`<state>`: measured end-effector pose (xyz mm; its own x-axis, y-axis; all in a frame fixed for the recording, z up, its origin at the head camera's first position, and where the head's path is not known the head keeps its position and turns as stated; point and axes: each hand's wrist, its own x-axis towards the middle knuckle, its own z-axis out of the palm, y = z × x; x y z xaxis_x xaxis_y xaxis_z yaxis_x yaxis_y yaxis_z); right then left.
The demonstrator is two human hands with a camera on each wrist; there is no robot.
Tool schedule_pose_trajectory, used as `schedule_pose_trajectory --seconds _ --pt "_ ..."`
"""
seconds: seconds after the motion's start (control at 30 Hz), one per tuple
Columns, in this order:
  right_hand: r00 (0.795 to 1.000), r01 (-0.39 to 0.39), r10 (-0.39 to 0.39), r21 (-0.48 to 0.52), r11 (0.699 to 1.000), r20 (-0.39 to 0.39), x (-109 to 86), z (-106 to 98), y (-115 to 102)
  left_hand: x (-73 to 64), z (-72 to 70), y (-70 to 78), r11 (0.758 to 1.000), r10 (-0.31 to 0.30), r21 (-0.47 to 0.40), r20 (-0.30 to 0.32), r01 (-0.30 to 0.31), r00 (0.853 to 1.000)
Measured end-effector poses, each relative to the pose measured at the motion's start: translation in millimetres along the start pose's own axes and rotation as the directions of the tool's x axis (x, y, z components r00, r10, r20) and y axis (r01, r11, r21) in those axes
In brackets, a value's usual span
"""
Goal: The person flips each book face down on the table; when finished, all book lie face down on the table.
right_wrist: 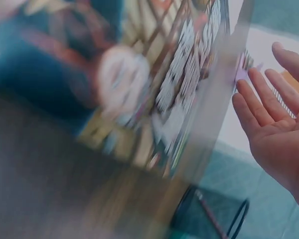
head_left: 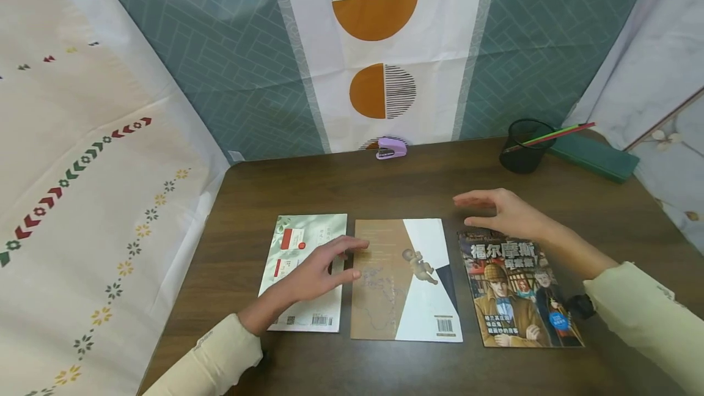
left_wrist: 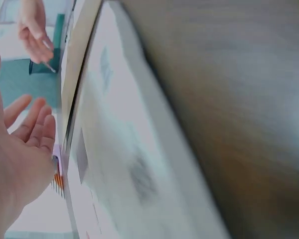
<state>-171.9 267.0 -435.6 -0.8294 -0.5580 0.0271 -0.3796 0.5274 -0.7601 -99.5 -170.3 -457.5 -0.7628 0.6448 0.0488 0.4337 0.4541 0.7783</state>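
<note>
Three booklets lie in a row on the brown wooden table (head_left: pixel 308 182). My left hand (head_left: pixel 324 267) hovers over the pale green booklet (head_left: pixel 308 228) and the left edge of the brown-and-white booklet (head_left: pixel 379 310), fingers relaxed and holding nothing. In the left wrist view its fingers (left_wrist: pixel 32 124) are loosely bent. My right hand (head_left: pixel 503 212) is above the top edge of the comic-style magazine (head_left: pixel 506 304), thumb and fingers apart with nothing between them. The right wrist view shows that hand's fingers (right_wrist: pixel 261 102) extended beside the blurred magazine.
A purple stapler (head_left: pixel 392 148) sits at the table's back edge. Toward the back right stand a black mesh pen cup (head_left: pixel 519 157) with red and green pencils and a dark green box (head_left: pixel 596 154). Patterned cloth (head_left: pixel 247 47) hangs behind the table.
</note>
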Motion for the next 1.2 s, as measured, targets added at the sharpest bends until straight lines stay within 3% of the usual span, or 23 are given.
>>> schedule_pose_trajectory --seconds 0.2,0.37,0.53,0.73,1.0,1.2 --pt "0.996 -0.077 0.078 0.008 0.997 -0.036 -22.4 -15 13 38.7 10.3 8.7 0.979 -0.022 -0.201 0.012 0.024 1.0" --pt "0.991 -0.125 0.124 -0.021 0.992 -0.057 -38.5 -21 29 70.4 30.8 22.2 0.968 0.0 -0.252 0.031 0.007 1.0" --pt "0.985 -0.144 0.142 -0.021 0.989 -0.099 -54.0 -26 42 94.4 59.2 36.8 0.976 -0.012 -0.215 0.099 0.034 0.995" --pt "0.975 -0.173 0.166 -0.039 0.984 -0.145 -69.5 -31 50 112.7 91.7 55.7 0.988 0.026 -0.157 0.221 0.009 0.975" --pt "0.967 -0.199 0.183 -0.077 0.977 -0.179 -82.6 -31 54 123.7 124.1 78.4 0.998 0.045 0.017 0.29 -0.052 0.956" --pt "0.959 -0.226 0.209 -0.069 0.972 -0.189 -87.0 -26 54 123.6 140.4 90.2 0.973 0.09 0.17 0.332 -0.154 0.939"
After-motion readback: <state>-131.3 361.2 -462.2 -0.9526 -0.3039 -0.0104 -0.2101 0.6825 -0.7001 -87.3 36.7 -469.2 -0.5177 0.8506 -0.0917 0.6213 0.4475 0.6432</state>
